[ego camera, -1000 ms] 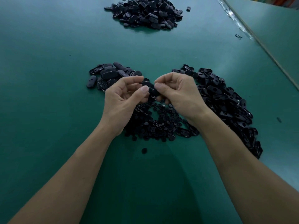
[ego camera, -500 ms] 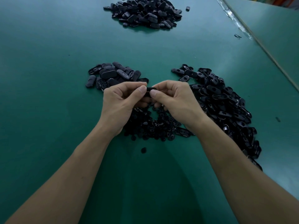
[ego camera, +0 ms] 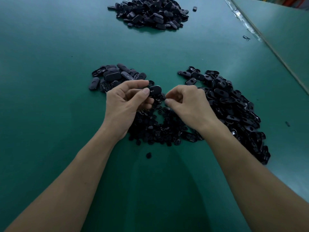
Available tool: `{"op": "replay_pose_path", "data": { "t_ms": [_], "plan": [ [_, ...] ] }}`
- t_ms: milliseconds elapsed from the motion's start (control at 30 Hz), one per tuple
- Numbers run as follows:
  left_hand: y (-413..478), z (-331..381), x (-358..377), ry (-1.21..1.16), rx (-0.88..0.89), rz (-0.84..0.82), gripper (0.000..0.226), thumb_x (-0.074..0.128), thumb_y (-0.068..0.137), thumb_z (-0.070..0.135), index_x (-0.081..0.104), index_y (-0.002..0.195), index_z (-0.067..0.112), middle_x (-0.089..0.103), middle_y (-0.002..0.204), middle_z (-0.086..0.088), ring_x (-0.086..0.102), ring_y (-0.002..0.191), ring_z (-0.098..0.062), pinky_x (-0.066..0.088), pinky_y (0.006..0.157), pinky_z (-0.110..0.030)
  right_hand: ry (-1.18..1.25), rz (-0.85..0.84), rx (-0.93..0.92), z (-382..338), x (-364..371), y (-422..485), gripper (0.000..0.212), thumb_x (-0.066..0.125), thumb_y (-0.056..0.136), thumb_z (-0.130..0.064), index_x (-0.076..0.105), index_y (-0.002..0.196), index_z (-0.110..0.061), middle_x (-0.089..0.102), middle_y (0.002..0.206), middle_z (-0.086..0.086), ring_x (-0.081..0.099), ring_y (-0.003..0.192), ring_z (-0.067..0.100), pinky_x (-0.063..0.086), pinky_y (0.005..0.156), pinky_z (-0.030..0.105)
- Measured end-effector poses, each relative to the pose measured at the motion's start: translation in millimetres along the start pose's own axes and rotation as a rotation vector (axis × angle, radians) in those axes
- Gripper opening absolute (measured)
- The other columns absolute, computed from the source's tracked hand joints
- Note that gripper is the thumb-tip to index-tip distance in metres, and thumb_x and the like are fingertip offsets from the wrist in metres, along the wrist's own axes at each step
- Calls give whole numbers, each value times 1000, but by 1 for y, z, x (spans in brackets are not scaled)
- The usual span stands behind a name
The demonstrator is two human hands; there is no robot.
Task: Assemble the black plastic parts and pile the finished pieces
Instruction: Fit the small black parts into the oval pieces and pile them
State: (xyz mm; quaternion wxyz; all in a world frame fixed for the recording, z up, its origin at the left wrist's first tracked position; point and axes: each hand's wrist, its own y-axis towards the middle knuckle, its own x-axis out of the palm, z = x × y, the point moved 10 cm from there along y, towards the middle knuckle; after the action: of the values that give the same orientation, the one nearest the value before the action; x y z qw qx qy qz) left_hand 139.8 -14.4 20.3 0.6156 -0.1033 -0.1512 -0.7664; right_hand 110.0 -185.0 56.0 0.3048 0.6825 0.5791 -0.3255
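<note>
Hands that were pinched together on one part half a second ago have drawn apart. Now the left hand point(ego camera: 123, 106) alone pinches the oval black piece point(ego camera: 155, 90) between thumb and forefinger, holding it above the heap of small parts point(ego camera: 158, 129). The right hand point(ego camera: 189, 106) is just beside it, fingers curled in, thumb and forefinger nearly meeting. Whether a tiny part is caught between them I cannot tell, since it is black on black there.

From how things lie, I'd guess this piece has just been snapped together, or is waiting for another insert. What looks like the finished pile point(ego camera: 150, 12) sits at the far side of the green table point(ego camera: 50, 64), and it is a fair size. Plenty is left, though: smooth rounded caps point(ego camera: 113, 77) in the near-left pile, and a much larger sprawl of open shells point(ego camera: 234, 108) with round holes on the right.

The small parts under the hands look thin, looped and fiddly. All of it seems hard moulded plastic, matte on the caps and glossier on the shells. The table cover looks dull and smooth.
</note>
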Motion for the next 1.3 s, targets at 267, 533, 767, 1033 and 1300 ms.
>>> {"op": "replay_pose_path", "data": {
  "t_ms": [267,533,767,1033,1300],
  "plan": [
    [-1,1,0,-4,-1,4,14,63,94,-1,69,99,10,73,74,0,71,69,-15,57,65,-22,-221,-91,42,-3,16,-3,13,71,92,-31,73,94,-18,69,91,1,67,86,20,57,85,40],
    [-1,1,-1,-4,3,17,14,66,92,-3,70,98,9,73,78,-3,71,73,-18,57,68,-23,-114,-98,108,6,13,-1,11,80,85,-31,76,92,-23,69,95,5,66,88,16,57,88,33],
    [0,0,-2,1,3,18,14,66,92,-1,70,98,10,73,79,-2,71,74,-18,57,69,-24,-25,-84,166,17,6,-3,17,86,78,-28,78,90,-19,69,80,-5,66,75,3,52,73,13],
    [1,-1,-3,0,5,23,13,67,92,0,71,97,12,73,80,-2,72,75,-18,56,69,-23,-60,-45,141,17,5,-3,10,79,86,-31,75,82,-23,69,85,0,65,79,11,55,77,26],
    [1,-1,-2,9,8,21,13,67,92,-1,70,97,11,73,79,-1,71,74,-17,56,68,-23,-36,-77,68,2,6,-3,13,73,91,-14,77,102,-17,65,81,-10,60,76,-6,42,63,-3]
  ]
}}
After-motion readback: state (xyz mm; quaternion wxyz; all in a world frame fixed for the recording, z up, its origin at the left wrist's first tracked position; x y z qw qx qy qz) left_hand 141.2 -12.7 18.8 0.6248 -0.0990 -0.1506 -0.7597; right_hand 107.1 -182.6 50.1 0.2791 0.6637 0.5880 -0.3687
